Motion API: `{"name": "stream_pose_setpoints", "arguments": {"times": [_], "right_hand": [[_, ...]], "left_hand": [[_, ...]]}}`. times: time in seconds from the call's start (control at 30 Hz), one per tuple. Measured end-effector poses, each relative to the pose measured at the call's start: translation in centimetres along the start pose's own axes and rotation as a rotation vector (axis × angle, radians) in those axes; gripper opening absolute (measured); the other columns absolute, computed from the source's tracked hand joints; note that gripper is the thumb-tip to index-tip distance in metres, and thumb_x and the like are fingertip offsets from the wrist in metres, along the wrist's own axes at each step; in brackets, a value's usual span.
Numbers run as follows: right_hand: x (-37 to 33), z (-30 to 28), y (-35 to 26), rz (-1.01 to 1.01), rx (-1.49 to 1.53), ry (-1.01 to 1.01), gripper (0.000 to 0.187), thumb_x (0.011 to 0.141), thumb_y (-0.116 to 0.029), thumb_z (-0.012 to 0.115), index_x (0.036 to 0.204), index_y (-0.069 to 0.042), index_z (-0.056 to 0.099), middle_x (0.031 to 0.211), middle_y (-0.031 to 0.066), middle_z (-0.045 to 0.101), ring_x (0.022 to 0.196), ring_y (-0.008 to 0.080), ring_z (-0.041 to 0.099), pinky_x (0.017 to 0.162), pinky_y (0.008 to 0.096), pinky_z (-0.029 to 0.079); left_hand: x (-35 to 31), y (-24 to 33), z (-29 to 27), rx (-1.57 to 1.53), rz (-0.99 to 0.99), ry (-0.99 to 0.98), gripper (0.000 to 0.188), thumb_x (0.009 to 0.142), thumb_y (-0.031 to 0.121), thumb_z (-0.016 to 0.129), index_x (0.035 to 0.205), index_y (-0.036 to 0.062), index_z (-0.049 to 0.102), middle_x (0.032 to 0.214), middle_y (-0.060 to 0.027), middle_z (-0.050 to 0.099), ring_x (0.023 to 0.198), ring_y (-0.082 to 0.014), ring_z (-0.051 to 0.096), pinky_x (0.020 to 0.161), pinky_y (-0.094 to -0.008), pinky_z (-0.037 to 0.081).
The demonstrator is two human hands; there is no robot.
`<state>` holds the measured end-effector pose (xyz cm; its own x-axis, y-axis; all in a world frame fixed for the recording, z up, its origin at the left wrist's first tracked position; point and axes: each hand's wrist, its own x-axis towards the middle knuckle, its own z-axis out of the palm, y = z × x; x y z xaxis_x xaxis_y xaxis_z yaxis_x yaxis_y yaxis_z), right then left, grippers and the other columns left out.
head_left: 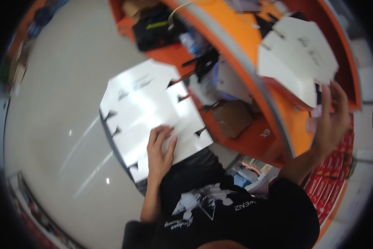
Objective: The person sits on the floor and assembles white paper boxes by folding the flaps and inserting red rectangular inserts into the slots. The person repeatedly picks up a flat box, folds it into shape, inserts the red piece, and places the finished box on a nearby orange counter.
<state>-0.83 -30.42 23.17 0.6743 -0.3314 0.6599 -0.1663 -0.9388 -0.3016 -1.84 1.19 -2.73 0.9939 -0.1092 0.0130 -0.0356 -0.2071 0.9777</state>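
A flat white cardboard box blank [149,112] with slots along its sides and dark print near the far end lies across my lap. My left hand [160,151] rests on its near part, fingers loosely bent and apart, gripping nothing. On the orange desk at the right stands a partly folded white cardboard piece [296,58] with angled corners and print. My right hand [333,114] is beside its near right corner, fingers stretched and spread, slightly blurred. Whether the fingertips touch that piece cannot be made out.
The curved orange desk [232,37] has a grey edge. Its lower orange shelf holds a black bag [159,31], a brown cardboard piece [232,118] and plastic wrap. Rows of red packages [329,178] stand at the right. Glossy pale floor [58,112] spreads to the left.
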Motion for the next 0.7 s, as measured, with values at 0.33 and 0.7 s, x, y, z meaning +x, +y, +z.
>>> {"name": "stream_pose_setpoints", "arguments": {"times": [0.33,0.7], "right_hand": [[-19.9,20.0,-0.6,0.235,0.6,-1.044,0.052,0.084,-0.017,0.086,0.129,0.001,0.069,0.095,0.0129,0.066,0.08,0.0212,0.063,0.072,0.0316,0.052],[-19.8,20.2,0.0,0.424,0.681,-0.9,0.032,0.091,-0.004,0.075,0.121,0.004,0.069,0.101,0.0145,0.07,0.084,0.0222,0.07,0.069,0.0311,0.054]], "left_hand": [[-0.6,2.2,-2.5,-0.128,-0.144,0.153,0.021,0.099,0.007,0.068,0.116,-0.0039,0.073,0.116,-0.0145,0.066,0.105,-0.0246,0.07,0.089,-0.0345,0.06],[0.3,2.3,-1.1,-0.295,-0.269,0.016,0.021,0.105,0.014,0.064,0.117,-0.0032,0.068,0.12,-0.0108,0.064,0.109,-0.0209,0.067,0.099,-0.0368,0.057]]}}
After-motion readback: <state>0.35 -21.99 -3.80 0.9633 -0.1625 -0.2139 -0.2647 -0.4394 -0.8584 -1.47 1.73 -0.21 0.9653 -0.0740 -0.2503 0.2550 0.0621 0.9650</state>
